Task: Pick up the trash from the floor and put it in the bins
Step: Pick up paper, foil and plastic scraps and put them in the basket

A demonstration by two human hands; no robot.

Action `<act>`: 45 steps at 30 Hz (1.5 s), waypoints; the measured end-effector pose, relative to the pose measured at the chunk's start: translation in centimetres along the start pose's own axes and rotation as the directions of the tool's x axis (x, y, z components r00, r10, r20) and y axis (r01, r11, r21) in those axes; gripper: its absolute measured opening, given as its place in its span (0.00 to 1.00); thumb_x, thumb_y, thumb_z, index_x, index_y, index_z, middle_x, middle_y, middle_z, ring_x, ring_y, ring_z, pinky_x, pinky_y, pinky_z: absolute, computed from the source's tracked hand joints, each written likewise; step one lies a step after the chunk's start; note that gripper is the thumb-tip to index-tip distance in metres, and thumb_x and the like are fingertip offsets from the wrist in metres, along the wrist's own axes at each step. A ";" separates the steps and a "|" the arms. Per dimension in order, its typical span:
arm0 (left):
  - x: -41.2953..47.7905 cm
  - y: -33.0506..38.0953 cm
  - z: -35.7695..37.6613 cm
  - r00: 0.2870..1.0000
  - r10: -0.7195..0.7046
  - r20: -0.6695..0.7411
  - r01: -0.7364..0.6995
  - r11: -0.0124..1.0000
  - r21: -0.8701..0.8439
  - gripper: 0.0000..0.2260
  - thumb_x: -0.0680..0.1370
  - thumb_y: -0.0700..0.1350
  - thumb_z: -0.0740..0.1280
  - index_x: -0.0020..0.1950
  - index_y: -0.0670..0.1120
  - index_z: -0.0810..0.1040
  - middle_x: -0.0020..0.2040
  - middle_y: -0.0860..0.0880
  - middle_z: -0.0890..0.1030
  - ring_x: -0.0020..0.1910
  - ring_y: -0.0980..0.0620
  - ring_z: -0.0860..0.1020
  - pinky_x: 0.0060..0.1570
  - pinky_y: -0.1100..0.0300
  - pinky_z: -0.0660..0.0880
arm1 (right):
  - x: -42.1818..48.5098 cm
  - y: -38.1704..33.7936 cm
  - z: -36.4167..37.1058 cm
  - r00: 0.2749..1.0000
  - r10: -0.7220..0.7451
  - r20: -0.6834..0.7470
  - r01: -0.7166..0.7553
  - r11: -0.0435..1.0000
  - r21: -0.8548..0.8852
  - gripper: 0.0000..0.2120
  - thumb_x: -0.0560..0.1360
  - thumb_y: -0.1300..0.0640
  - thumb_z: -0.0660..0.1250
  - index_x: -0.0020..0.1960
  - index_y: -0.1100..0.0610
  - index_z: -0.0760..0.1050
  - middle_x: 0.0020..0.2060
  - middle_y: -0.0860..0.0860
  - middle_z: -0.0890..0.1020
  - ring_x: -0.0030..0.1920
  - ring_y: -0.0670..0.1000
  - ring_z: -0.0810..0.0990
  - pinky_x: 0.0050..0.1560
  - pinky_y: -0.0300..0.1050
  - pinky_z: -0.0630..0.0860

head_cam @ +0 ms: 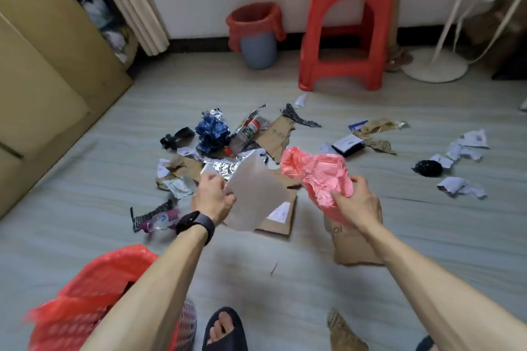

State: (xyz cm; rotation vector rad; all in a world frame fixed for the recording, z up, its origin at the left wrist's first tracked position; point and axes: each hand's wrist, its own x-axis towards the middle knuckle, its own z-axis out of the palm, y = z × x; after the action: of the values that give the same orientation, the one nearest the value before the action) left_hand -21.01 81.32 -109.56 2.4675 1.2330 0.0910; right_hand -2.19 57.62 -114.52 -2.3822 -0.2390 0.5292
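Near bin [94, 291]: red-lined, nearest the camera, partly hidden by the left forearm and cut off by the frame edge.
Left hand [212, 198]: beyond that bin, pinched on a blurred grey sheet [253, 194].
Right hand [355, 202]: right of the sheet, clamped on a crumpled pink bag [313, 171].
Trash pile [228, 137]: on the floor beyond both hands; many scraps hard to identify.
Far bin [258, 37]: beyond the pile, at the wall, beside a red stool [346, 34].
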 end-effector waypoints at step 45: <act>-11.4 8.8 -13.5 0.914 0.404 0.036 -0.330 0.792 -0.513 0.19 0.69 0.52 0.77 0.59 0.58 0.81 0.52 0.55 0.84 0.51 0.57 0.82 0.54 0.58 0.79 | -13.3 -14.4 -11.0 0.697 -0.716 0.035 0.704 0.693 0.154 0.08 0.70 0.49 0.77 0.41 0.54 0.85 0.31 0.51 0.80 0.30 0.42 0.73 0.30 0.39 0.68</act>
State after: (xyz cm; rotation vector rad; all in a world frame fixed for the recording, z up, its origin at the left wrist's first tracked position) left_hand -24.33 71.76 -92.65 2.1643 0.5524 0.2921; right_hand -9.85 58.05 -93.35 -1.9184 -1.0917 0.2584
